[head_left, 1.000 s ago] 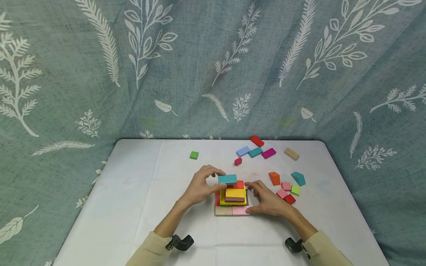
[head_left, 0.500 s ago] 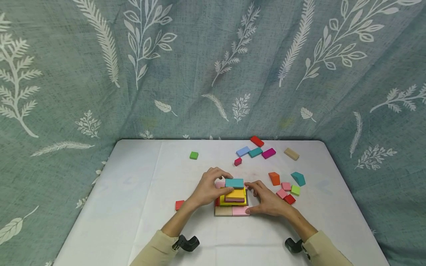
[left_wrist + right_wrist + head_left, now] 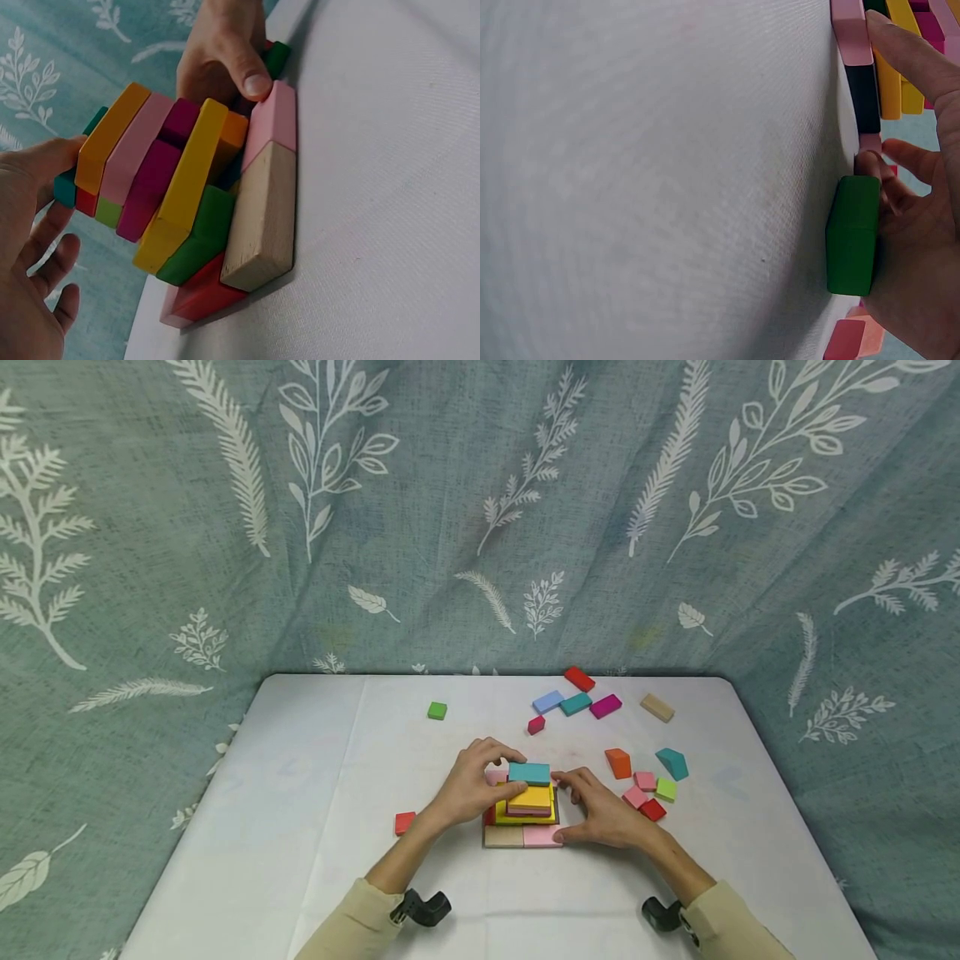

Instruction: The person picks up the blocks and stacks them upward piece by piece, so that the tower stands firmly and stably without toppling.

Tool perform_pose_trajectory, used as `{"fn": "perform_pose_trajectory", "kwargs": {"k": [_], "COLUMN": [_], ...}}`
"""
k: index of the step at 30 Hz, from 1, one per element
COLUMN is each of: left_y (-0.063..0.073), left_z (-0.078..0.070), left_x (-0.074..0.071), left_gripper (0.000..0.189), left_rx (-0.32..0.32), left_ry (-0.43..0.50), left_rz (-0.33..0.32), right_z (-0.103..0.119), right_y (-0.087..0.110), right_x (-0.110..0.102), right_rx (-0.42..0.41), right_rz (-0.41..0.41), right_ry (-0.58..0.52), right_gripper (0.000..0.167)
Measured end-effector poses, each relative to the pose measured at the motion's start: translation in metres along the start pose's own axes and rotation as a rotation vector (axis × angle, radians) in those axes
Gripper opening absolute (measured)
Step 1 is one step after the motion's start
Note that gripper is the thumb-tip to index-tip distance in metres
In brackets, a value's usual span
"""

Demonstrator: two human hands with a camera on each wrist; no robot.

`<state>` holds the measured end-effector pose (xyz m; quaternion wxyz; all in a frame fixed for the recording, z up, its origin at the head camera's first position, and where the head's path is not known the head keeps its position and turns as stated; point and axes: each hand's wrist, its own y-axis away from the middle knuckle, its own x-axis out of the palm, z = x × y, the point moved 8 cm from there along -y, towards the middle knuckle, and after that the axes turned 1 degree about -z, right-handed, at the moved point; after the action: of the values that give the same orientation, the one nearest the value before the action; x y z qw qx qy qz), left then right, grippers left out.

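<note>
A layered stack of wooden blocks point(image 3: 528, 799) stands on the white table, with yellow, orange, purple and pink layers in the left wrist view. On its top lies a teal block point(image 3: 529, 774), pinched between thumb and fingers of my left hand point(image 3: 474, 783). My right hand point(image 3: 603, 812) holds the stack's base from the right. Its thumb touches the front pink block point(image 3: 853, 34), and its fingers reach the base's back corner. Beside that pink block sits a beige block point(image 3: 262, 217). A green block point(image 3: 853, 236) rests on the table by my right palm.
Loose blocks lie right of the stack, among them an orange block point(image 3: 618, 763) and a teal wedge point(image 3: 672, 763). Several more are at the back, including a magenta block point(image 3: 606, 706). A green block point(image 3: 437, 711) is at back left; a red block point(image 3: 404, 823) lies by my left forearm.
My left hand has moved right and slightly down with the teal block, from above the stack's left side onto its top. The red block by my left forearm came into view. My right hand stayed put.
</note>
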<state>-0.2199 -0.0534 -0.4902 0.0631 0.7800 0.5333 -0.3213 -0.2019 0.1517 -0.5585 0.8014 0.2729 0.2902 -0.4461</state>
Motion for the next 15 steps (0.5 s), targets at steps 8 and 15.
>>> {"fn": "perform_pose_trajectory", "kwargs": {"k": [8, 15], "left_y": [0.0, 0.006], "left_z": [0.002, 0.011], "left_x": [0.001, -0.006], "left_gripper": [0.036, 0.069], "left_rx": [-0.004, -0.045], "left_ry": [-0.011, -0.035], "left_rz": [0.007, 0.076], "right_z": [0.001, 0.0], "right_y": [0.0, 0.0], "right_x": [0.0, 0.0], "right_rx": [0.0, 0.002], "right_rz": [0.005, 0.001], "right_ry": [-0.002, 0.003], "right_gripper": [0.096, 0.096]}}
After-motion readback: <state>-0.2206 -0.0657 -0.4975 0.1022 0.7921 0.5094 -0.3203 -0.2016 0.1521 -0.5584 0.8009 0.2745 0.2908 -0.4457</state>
